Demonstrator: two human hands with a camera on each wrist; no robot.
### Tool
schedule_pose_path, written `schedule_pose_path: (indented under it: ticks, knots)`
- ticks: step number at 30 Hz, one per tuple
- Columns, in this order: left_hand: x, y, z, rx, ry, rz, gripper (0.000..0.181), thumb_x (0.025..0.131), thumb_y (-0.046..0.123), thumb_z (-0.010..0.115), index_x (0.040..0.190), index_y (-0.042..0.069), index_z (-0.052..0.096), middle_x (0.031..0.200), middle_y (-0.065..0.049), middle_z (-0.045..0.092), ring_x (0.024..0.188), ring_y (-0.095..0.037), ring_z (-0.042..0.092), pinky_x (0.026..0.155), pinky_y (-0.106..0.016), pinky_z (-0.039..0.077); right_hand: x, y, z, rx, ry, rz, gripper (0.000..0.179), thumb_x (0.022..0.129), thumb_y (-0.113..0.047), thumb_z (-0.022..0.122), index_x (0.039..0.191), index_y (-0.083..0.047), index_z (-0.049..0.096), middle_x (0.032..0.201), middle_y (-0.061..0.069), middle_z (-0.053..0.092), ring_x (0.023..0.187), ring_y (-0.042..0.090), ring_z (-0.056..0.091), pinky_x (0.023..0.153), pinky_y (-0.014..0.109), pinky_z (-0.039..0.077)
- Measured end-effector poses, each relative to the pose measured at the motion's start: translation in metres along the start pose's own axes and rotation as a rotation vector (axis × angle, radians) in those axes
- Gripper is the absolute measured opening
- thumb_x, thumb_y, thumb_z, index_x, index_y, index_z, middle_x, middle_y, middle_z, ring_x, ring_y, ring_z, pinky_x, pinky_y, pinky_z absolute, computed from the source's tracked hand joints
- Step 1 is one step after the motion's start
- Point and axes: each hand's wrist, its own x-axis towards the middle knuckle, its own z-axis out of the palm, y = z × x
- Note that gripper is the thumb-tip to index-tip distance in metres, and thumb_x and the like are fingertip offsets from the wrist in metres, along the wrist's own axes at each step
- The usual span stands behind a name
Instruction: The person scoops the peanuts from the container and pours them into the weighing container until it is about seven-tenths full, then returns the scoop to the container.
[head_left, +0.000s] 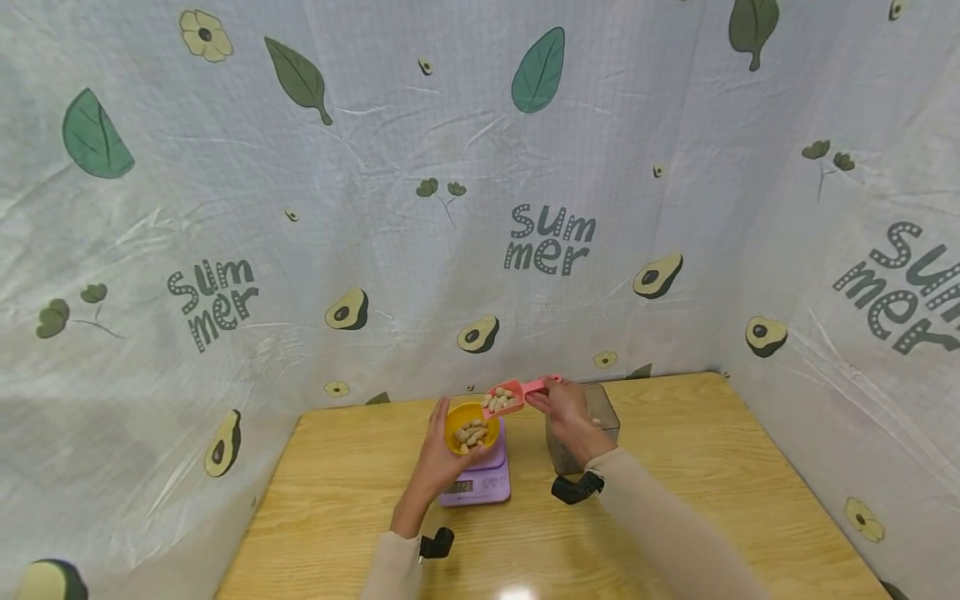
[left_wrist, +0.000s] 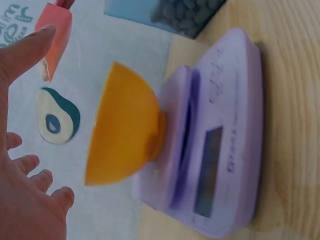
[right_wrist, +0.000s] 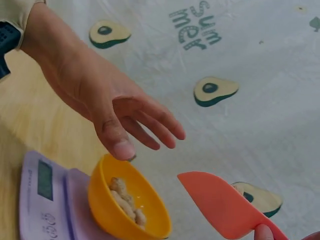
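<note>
Holds a loaded pink scoop (right_wrist: 220,202) just beside a yellow bowl (left_wrist: 125,127)

Grips the scoop by its handle in the right hand (head_left: 566,408), fingers curled round it, with the front toward the bowl and peanuts (head_left: 501,401) piled inside. Spreads the left hand (head_left: 441,462) around the bowl's near side, fingers loose and apart, holding nothing, thumb close to the rim but apparently not touching. Shows the bowl standing on a purple scale (left_wrist: 240,130) with more peanuts inside, and a see-through container (head_left: 561,457) on the tabletop (head_left: 697,458) by the right hand. Cannot tell the reading on the blurred display (left_wrist: 207,172).

Expect a light, stiff scoop, probably smooth plastic, best pinched on the handle, clear of the load. Treat the peanuts as light, dry and brittle, apt to roll off the front lip if tipped. Judge the bowl light too, likely slippery outside and easy to nudge across the scale; best steadied low on opposite sides.
</note>
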Motion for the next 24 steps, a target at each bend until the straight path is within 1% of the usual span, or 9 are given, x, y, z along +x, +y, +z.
schedule_pose_path:
  ticks: [2,5,9,11,13,17,19,21,24]
  knots:
    - [-0.001,-0.006,0.000,0.000,-0.010,-0.021,0.112,0.077,0.044,0.080,0.159,0.010,0.011,0.165,-0.017,0.011,0.148,-0.046,0.023,0.115,-0.064,0.026,0.002,0.005,0.006,0.000,0.007,0.002,0.034,0.104,-0.010,0.043,0.128,0.013,0.045,0.118,0.028,0.058,0.081,0.015,0.071,0.083,0.030,0.060]
    - [0.000,-0.015,0.000,-0.002,-0.025,-0.047,0.115,0.076,0.043,0.081,0.158,0.006,0.010,0.164,-0.020,0.011,0.148,-0.047,0.022,0.116,-0.063,0.025,0.005,0.012,0.013,-0.028,0.016,0.000,0.033,0.103,-0.010,0.044,0.126,0.014,0.048,0.116,0.030,0.061,0.079,0.016,0.071,0.079,0.030,0.061]
    - [0.000,-0.024,0.002,-0.002,-0.041,-0.079,0.117,0.074,0.041,0.083,0.157,0.003,0.010,0.163,-0.024,0.013,0.147,-0.048,0.022,0.116,-0.063,0.024,0.009,0.023,0.020,-0.118,0.020,-0.032,0.034,0.102,-0.010,0.045,0.124,0.015,0.051,0.115,0.034,0.063,0.080,0.019,0.073,0.076,0.031,0.061]
    - [0.001,-0.029,0.004,-0.002,-0.043,-0.080,0.116,0.074,0.039,0.084,0.157,0.001,0.011,0.161,-0.027,0.016,0.145,-0.050,0.024,0.115,-0.065,0.025,0.010,0.028,0.023,-0.169,0.026,-0.052,0.034,0.102,-0.010,0.045,0.124,0.015,0.053,0.113,0.034,0.065,0.081,0.021,0.074,0.075,0.031,0.061]
    - [0.001,-0.033,0.006,-0.005,-0.051,-0.101,0.116,0.075,0.040,0.084,0.157,0.002,0.012,0.161,-0.027,0.018,0.145,-0.048,0.026,0.116,-0.063,0.025,0.011,0.031,0.027,-0.212,0.034,-0.076,0.034,0.102,-0.010,0.045,0.124,0.015,0.054,0.111,0.034,0.066,0.082,0.024,0.074,0.074,0.031,0.061]
    - [0.002,-0.038,0.009,-0.029,-0.045,-0.112,0.113,0.076,0.039,0.084,0.156,0.001,0.014,0.160,-0.027,0.021,0.145,-0.046,0.028,0.117,-0.062,0.025,0.012,0.035,0.033,-0.297,0.028,-0.143,0.031,0.102,-0.011,0.046,0.118,0.013,0.060,0.106,0.032,0.068,0.085,0.029,0.074,0.074,0.034,0.062]
    - [0.003,-0.040,0.011,-0.039,-0.037,-0.095,0.111,0.077,0.037,0.084,0.156,-0.002,0.015,0.159,-0.028,0.022,0.144,-0.047,0.029,0.117,-0.062,0.026,0.010,0.035,0.036,-0.381,0.015,-0.204,0.028,0.102,-0.012,0.048,0.112,0.009,0.063,0.101,0.028,0.069,0.083,0.028,0.074,0.074,0.036,0.062]
    - [0.003,-0.041,0.012,-0.046,-0.033,-0.081,0.110,0.077,0.036,0.083,0.155,-0.003,0.016,0.158,-0.029,0.023,0.144,-0.047,0.029,0.116,-0.062,0.026,0.008,0.034,0.039,-0.517,0.002,-0.302,0.024,0.102,-0.015,0.050,0.102,0.003,0.065,0.092,0.021,0.070,0.075,0.024,0.071,0.068,0.035,0.061]
    - [0.004,-0.043,0.013,-0.048,-0.032,-0.065,0.109,0.078,0.035,0.083,0.154,-0.005,0.016,0.157,-0.030,0.024,0.143,-0.047,0.030,0.116,-0.062,0.028,0.005,0.033,0.043,-0.733,-0.037,-0.519,0.022,0.102,-0.019,0.052,0.092,-0.003,0.064,0.079,0.010,0.066,0.064,0.013,0.060,0.056,0.026,0.052]
